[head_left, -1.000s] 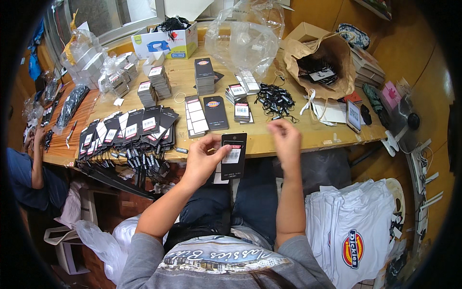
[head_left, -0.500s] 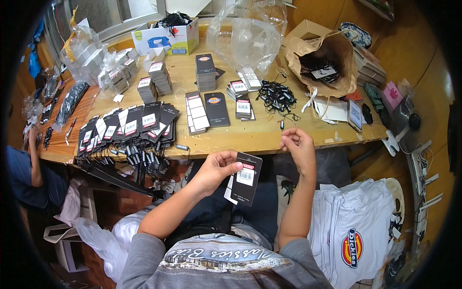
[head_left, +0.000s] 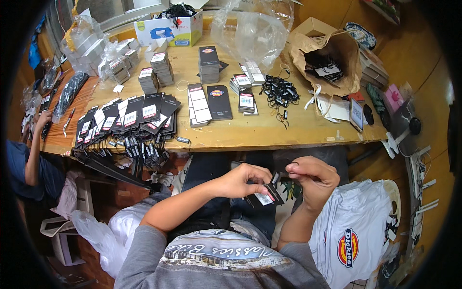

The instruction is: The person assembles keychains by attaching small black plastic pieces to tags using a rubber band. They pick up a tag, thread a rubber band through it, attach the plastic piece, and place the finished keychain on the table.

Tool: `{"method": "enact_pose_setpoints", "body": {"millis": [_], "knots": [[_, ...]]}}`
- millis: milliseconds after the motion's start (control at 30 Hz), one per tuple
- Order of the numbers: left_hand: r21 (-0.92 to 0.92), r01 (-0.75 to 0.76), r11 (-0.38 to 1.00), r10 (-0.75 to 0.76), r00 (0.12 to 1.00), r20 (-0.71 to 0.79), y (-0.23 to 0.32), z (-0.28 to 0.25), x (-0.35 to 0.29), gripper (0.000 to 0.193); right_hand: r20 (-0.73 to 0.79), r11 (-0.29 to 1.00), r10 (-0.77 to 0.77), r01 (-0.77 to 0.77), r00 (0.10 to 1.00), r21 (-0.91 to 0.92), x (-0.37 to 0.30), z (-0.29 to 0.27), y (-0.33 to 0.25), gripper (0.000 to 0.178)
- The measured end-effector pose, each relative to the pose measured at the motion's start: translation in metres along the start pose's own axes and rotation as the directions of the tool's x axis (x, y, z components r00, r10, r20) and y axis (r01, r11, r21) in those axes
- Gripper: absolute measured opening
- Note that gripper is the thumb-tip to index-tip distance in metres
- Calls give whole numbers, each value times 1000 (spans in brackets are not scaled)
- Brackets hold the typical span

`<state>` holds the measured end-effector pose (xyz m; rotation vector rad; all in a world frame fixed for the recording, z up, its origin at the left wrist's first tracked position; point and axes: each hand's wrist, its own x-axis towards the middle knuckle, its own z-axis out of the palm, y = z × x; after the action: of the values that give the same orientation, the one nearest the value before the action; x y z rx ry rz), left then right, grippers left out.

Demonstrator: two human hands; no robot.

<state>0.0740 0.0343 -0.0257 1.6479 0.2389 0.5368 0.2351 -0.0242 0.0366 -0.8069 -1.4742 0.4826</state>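
Observation:
My left hand [head_left: 246, 181] grips a small set of black hang tags [head_left: 267, 196], tilted above my lap, with a white barcode sticker and a red strip on the top one. Close beside it, my right hand [head_left: 315, 179] has its fingertips pinched together at the tags' upper end. A thin black string loop shows at those fingertips; the rest of it is hidden by the hand. On the table ahead lie a pile of black tag strings [head_left: 279, 91], short stacks of barcoded tags [head_left: 246, 102] and a black tag with an oval emblem [head_left: 219, 103].
Strung tags [head_left: 130, 118] fan along the table's front left edge. Taller stacks [head_left: 209, 67], a printed box [head_left: 168, 30], a clear plastic bag [head_left: 252, 38] and a brown paper bag [head_left: 349, 79] stand behind. White shirts [head_left: 358, 231] lie at right. Another person's arm [head_left: 34, 149] is at far left.
My right hand has come down from the table edge to the tags. My left hand has shifted right and tipped the tags flatter. The other person's hand has moved up slightly.

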Motion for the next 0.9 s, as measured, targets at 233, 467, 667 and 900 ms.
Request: {"method": "enact_pose_setpoints", "body": {"millis": [233, 467, 667, 900], "knots": [[-184, -146, 972, 145, 989, -16, 13, 0, -14, 8, 47, 968, 138, -145, 989, 206, -7, 7, -3, 17], [-260, -35, 965, 48, 998, 46, 1, 11, -15, 14, 195, 695, 286, -343, 938, 632, -14, 16, 3, 19], [-359, -20, 933, 29, 999, 21, 4, 5, -22, 12, 350, 423, 304, -455, 886, 784, -10, 10, 4, 18], [-369, -165, 915, 20, 931, -365, 7, -6, -31, 11, -44, 784, 404, -321, 914, 532, -19, 17, 11, 17]]}}
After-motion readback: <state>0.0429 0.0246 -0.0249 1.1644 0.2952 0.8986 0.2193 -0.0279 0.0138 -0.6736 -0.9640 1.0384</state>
